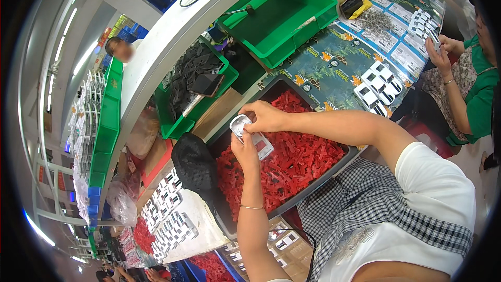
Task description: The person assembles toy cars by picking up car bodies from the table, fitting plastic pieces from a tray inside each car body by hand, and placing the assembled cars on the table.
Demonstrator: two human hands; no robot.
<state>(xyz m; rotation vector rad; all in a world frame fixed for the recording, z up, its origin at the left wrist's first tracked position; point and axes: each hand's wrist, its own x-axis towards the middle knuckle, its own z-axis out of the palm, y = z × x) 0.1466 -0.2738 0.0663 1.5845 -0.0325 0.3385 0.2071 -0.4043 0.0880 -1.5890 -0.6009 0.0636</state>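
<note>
Over a dark bin (326, 153) heaped with small red plastic parts (297, 162), I hold a white toy car body (239, 124) in both hands. My right hand (265, 117) grips it from the right side, fingers closed round its edge. From below, my left hand (244, 152) is closed on it with the thumb pointing up. A white end with a reddish patch (262, 146) shows just right of my left hand; whether it belongs to the same body, I cannot tell. My fingers cover part of the held piece.
Ahead are a green tray (313, 15) and a green bin of black parts (190, 75) with a phone (207, 84) on it. A black mesh cap (194, 162) hangs at the bin's left. White toy cars (378, 86) stand right; a co-worker (469, 83) handles another.
</note>
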